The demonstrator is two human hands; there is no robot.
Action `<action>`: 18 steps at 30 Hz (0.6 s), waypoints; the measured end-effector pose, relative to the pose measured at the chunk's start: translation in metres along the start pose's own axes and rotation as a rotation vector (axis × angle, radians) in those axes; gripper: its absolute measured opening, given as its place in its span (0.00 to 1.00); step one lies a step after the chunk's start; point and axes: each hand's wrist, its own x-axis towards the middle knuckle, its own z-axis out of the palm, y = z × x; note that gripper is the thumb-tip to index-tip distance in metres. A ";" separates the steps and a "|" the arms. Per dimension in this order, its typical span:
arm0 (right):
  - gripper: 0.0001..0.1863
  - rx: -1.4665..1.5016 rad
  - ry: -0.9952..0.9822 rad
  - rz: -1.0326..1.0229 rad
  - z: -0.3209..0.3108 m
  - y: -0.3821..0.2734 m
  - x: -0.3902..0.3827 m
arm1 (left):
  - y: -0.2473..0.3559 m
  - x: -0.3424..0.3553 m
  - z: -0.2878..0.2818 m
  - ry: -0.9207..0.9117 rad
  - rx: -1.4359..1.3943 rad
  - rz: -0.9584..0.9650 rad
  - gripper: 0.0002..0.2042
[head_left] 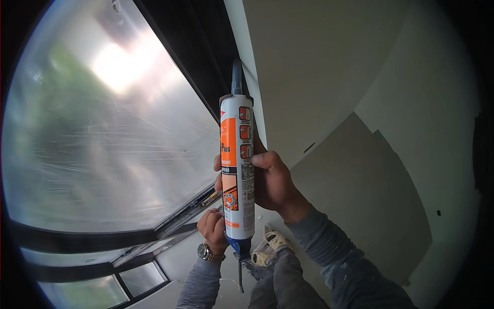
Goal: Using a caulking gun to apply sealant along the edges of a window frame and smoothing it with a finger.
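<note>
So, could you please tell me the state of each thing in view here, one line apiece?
Sealant cartridge: held upright in a caulking gun, nozzle pointing up along the dark window frame.
Right hand: wrapped around the cartridge's middle.
Left hand: closed at the gun's lower end, wristwatch on.
Window pane: shut, covered in hazy film.

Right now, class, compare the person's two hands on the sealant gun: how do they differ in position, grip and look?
The right hand wraps around the middle of the sealant cartridge, fingers around its side; the left hand sits lower, closed at the handle end of the caulking gun. The left hand's wrist wears a wristwatch; the right hand's wrist shows none. Both come out of grey sleeves and grip the same upright tool.
</note>
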 end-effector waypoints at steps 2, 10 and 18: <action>0.36 0.002 0.033 0.009 -0.010 0.009 -0.001 | -0.008 -0.010 0.007 -0.015 -0.012 -0.006 0.13; 0.36 -0.001 0.130 0.065 -0.053 0.044 -0.018 | -0.023 -0.064 0.039 -0.067 -0.048 -0.044 0.13; 0.36 0.001 0.245 0.131 -0.103 0.069 -0.036 | -0.034 -0.107 0.079 -0.114 -0.077 -0.068 0.11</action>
